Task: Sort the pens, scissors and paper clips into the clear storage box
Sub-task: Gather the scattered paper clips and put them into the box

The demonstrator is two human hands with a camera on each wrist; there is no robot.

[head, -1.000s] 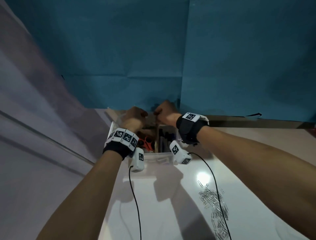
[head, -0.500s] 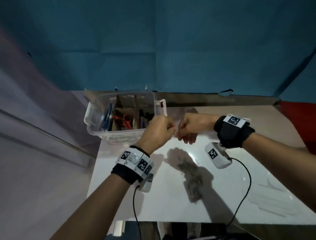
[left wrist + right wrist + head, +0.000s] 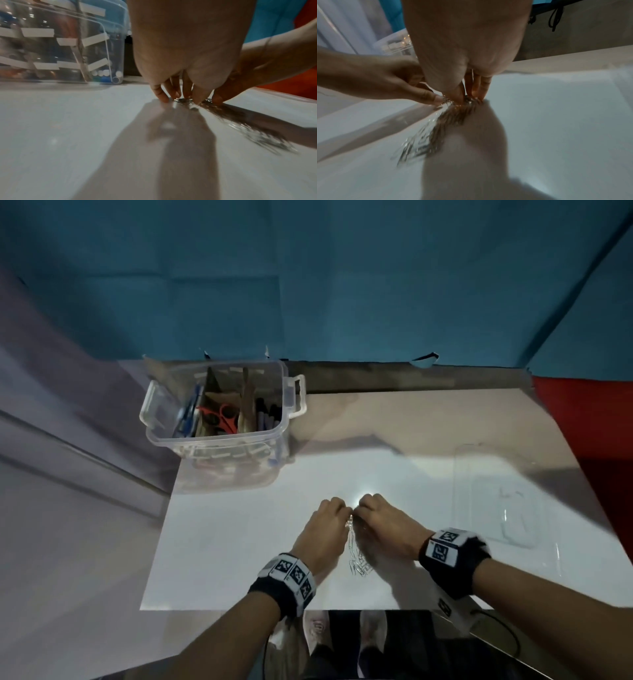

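Observation:
A heap of silver paper clips (image 3: 356,559) lies on the white table near its front edge. My left hand (image 3: 342,517) and right hand (image 3: 364,513) meet over the far end of the heap, knuckles up and fingers curled down. In the left wrist view my left hand (image 3: 180,97) pinches paper clips (image 3: 187,101) against the table. The right wrist view shows my right hand (image 3: 469,97) pinching paper clips (image 3: 447,117) too. The clear storage box (image 3: 219,445) stands at the back left. It holds blue pens (image 3: 188,416), red scissors (image 3: 224,417) and dark markers (image 3: 267,414) between cardboard dividers.
A clear lid (image 3: 496,501) lies flat on the table to the right of my hands. The table's front edge (image 3: 308,609) runs just behind my wrists. A blue backdrop stands behind the table, and a grey wall is to the left.
Both hands have left the box at the back left, come together in mid-air, then dropped onto the paper clip heap near the front edge. The head view has tilted down.

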